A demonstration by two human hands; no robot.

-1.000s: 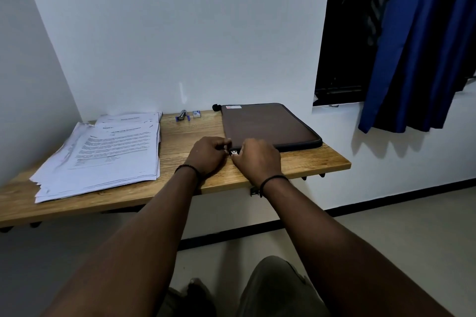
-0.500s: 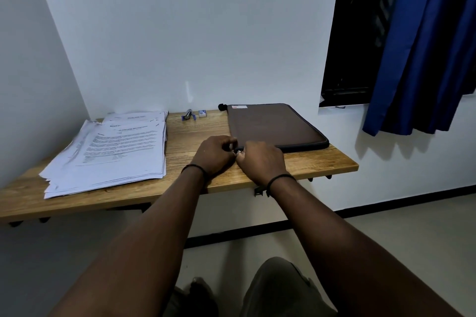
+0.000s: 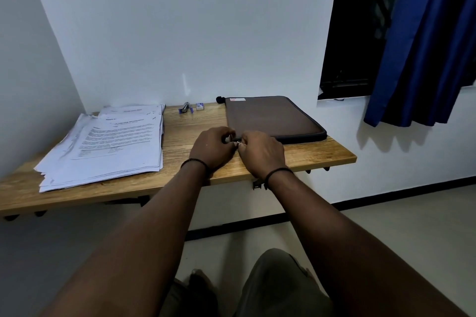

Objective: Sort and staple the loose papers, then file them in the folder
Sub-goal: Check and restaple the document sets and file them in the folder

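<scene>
A wooden tabletop (image 3: pixel 304 156) with visible grain is fixed to a plain white wall (image 3: pixel 180 20) on dark brackets. To the right a dark window opening (image 3: pixel 353 33) is partly covered by a glossy blue curtain (image 3: pixel 422 46) hanging in folds. A pale floor (image 3: pixel 412 226) with a dark skirting strip is seen below.

A loose, fanned stack of printed white papers (image 3: pixel 110 147) is spread over the left part of the tabletop, its edges uneven. Near the wall a small stapler (image 3: pixel 185 107) with blue parts is set, with a small box (image 3: pixel 200 106) just beside it. A flat brown folder (image 3: pixel 273 118) with rounded corners and a dark zipped edge is laid on the right part, closed.

At the folder's near left corner both hands are brought together. The left hand (image 3: pixel 212 148) is curled against that corner, seemingly gripping the folder's edge, though the contact is hidden by the knuckles. The right hand (image 3: pixel 261 153) is curled too, with a small metallic piece, probably the zip pull (image 3: pixel 238 141), pinched at its fingertips. A dark band is worn on each wrist.
</scene>
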